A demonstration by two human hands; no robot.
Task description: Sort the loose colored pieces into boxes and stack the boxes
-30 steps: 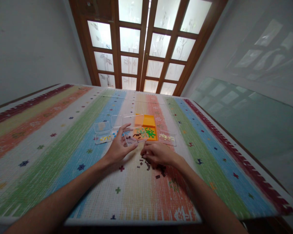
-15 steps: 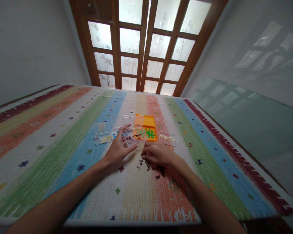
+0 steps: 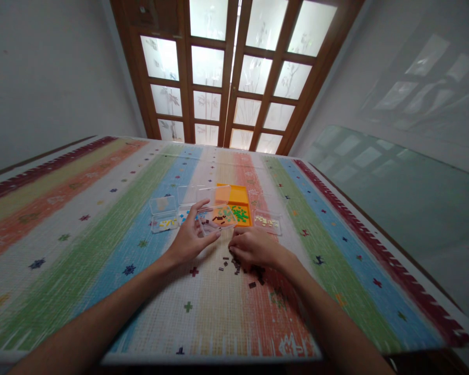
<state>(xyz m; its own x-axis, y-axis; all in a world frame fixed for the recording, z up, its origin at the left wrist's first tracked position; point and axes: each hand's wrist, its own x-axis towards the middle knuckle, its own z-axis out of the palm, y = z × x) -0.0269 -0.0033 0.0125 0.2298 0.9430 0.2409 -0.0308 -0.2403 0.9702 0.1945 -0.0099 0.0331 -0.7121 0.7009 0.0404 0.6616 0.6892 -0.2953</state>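
My left hand [image 3: 189,237] holds a clear plastic box [image 3: 208,225] by its left side, thumb in front and fingers behind. Several dark brown pieces show in it. My right hand [image 3: 252,246] is closed just right of the box's near corner, its fingertips pressed together; whatever they pinch is too small to make out. Below that hand a loose pile of dark brown pieces [image 3: 236,266] lies on the striped cloth. Behind the clear box stands an open orange box [image 3: 250,216] with green pieces [image 3: 240,213].
An open clear box with yellow pieces [image 3: 167,223] stands at the left, and blue pieces [image 3: 183,214] lie in another box partly behind my left hand. At the right is a clear box with cream pieces [image 3: 266,222]. The striped cloth [image 3: 148,312] covers the table.
My right hand has shifted very slightly to the right. The clear box in my left hand looks tilted a little differently.
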